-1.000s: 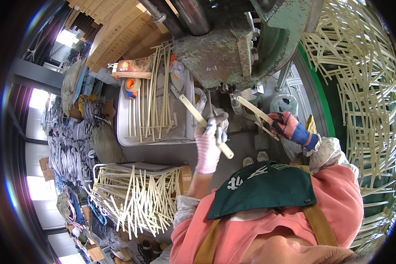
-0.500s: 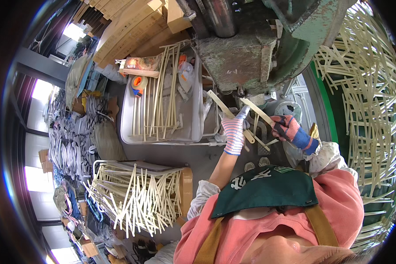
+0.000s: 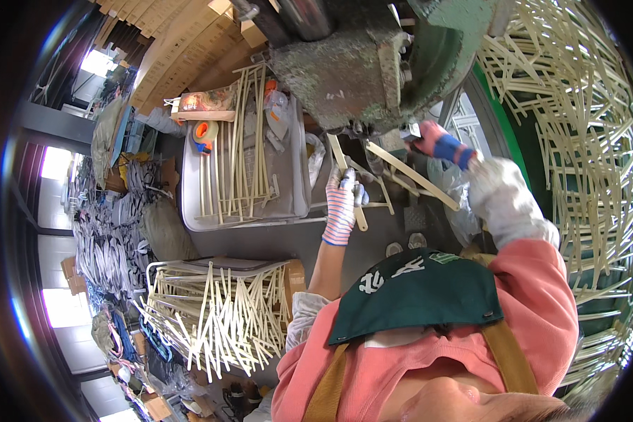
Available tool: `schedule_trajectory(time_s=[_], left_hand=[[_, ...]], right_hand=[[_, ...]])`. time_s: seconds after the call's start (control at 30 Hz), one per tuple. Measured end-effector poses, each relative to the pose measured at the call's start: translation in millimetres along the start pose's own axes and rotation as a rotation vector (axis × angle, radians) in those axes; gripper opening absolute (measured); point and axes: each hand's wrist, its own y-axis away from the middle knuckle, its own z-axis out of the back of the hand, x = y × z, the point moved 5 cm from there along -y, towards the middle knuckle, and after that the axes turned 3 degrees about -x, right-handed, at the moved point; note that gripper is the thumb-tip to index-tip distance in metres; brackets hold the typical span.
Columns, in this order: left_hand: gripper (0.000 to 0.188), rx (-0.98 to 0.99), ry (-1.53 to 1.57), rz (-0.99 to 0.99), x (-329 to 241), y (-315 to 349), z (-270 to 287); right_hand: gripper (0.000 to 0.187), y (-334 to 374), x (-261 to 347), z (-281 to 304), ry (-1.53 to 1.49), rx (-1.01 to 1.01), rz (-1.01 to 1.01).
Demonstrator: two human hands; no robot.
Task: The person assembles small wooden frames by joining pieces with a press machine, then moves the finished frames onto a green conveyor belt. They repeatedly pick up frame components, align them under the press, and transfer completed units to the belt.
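My left hand (image 3: 340, 209), in a striped glove, is closed around a flat cream-coloured strip (image 3: 339, 150) with holes near its ends. A second cream strip (image 3: 416, 177) slants under the press head, its upper end close to the green machine (image 3: 337, 84); neither hand grips it. My right hand (image 3: 435, 141), in a pink and blue glove, is up at the machine's lower right side. Its fingers are bent at a small grey metal piece (image 3: 410, 131), and what they hold is partly hidden.
Left of the machine, a pale tray (image 3: 188, 186) holds long cream rods, an orange tape dispenser (image 3: 205, 133) and a printed packet (image 3: 207, 104). A rack (image 3: 151, 276) of cream strips stands nearer. More strips (image 3: 577, 141) are heaped on the right, and cartons (image 3: 186, 53) are stacked behind.
My right hand has let go of the slanted strip and moved up and away to the machine's side. My left hand still holds its strip. The whole view has shifted slightly.
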Motion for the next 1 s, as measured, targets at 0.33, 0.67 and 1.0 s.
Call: schedule_trajectory(time_s=[0.33, 0.67, 1.0], left_hand=[[0.014, 0.031, -0.148, 0.074, -17, 47, 27], [0.019, 0.088, -0.275, 0.048, -17, 68, 30], [0.023, 0.152, -0.279, 0.039, -21, 62, 21]], right_hand=[[0.017, -66, -76, -118, 0.189, -0.080, -0.121], [0.019, -63, -76, -115, 0.074, -0.181, -0.123], [0.012, -41, -19, -55, -0.337, -0.093, -0.168]])
